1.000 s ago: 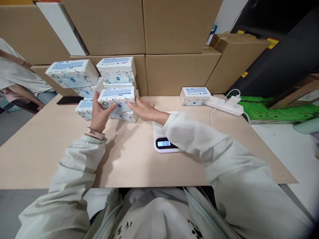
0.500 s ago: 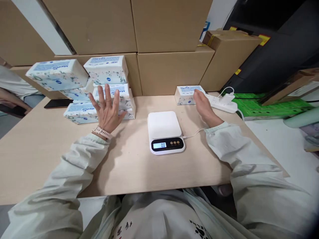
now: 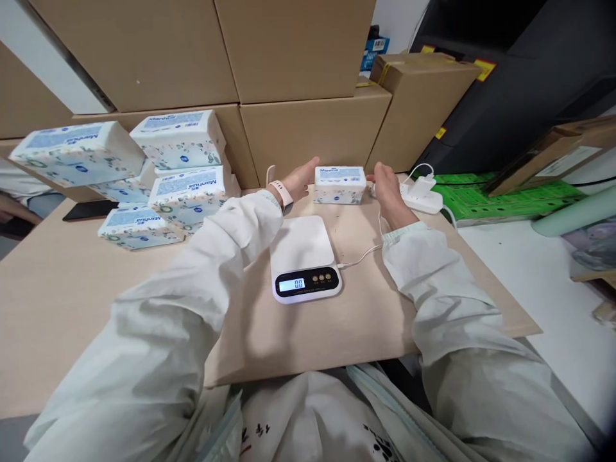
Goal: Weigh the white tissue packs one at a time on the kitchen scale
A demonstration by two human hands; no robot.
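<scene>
A white tissue pack [image 3: 339, 186] with a blue label and floral print lies on the table behind the kitchen scale. My left hand [image 3: 299, 182] is at its left end, fingers stretched out; whether it touches the pack I cannot tell. On the other side, my right hand [image 3: 387, 192] is open, with a narrow gap between it and the pack's right end. The white scale [image 3: 302, 244] has nothing on its plate, and its lit display [image 3: 292, 284] reads 0.0. Stacked at the left are several similar tissue packs [image 3: 180, 138], some partly hidden behind my left sleeve.
Large cardboard boxes [image 3: 308, 131] line the table's back edge. A white power strip [image 3: 421, 197] lies right of my right hand, and a thin cable [image 3: 360, 260] runs from the scale. A dark flat object [image 3: 89, 210] lies behind the stack. Another person's arm [image 3: 19, 215] shows at far left.
My left hand has moved right from in front of the stacked packs to the single pack's left end. My right hand has drawn slightly off its right end. The view has shifted right.
</scene>
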